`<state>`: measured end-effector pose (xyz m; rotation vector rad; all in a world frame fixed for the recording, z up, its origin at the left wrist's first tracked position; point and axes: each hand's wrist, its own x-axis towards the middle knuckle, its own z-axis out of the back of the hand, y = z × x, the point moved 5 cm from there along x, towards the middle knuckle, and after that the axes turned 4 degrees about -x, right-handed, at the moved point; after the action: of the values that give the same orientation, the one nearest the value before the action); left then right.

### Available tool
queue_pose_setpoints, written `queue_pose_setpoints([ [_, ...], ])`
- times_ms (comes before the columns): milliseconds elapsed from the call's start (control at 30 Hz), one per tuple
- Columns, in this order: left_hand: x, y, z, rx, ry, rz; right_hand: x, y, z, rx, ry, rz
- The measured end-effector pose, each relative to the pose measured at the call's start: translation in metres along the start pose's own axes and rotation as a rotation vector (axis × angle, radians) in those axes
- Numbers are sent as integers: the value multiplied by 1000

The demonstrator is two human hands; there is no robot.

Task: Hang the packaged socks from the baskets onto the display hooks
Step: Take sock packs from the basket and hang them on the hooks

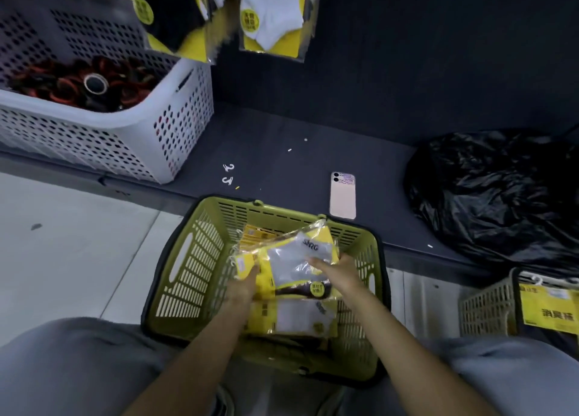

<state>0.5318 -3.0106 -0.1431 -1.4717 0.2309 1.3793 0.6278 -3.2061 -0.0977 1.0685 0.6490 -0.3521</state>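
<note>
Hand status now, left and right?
Left hand: gripping the sock packs at their left edge, over the green basket.
Right hand: gripping the same sock packs at their right edge.

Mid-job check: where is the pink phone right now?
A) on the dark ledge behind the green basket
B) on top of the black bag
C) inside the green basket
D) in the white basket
A: the phone lies flat on the dark ledge, just beyond the far rim of the green basket and to the left of the black bag.
</note>
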Motion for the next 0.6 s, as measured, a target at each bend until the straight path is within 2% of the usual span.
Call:
queue_pose_setpoints([
  [67, -17, -28, -6, -135, 40, -42, -7, 27, 15, 147, -59, 24],
  [167, -59, -78, -27, -448, 422, 17, -27, 65, 32, 395, -62, 107],
  [233, -92, -115, -32, -599, 623, -101, -42, 89, 35, 495, -40, 144],
  [267, -106, -132, -31, -624, 667, -204, -49, 99, 33, 549, -11, 169],
  [333, -129, -156, -19, -632, 636, -378, -62, 120, 29, 645, 64, 240],
  [400, -146, -178, 1, -612, 541, -535, -77, 144, 27, 624, 89, 329],
  [533, -180, -225, 47, -444, 318, -892, -101, 198, 42, 468, -64, 560],
  [600, -195, -248, 63, -368, 275, -1038, -115, 232, 47, 391, -100, 722],
])
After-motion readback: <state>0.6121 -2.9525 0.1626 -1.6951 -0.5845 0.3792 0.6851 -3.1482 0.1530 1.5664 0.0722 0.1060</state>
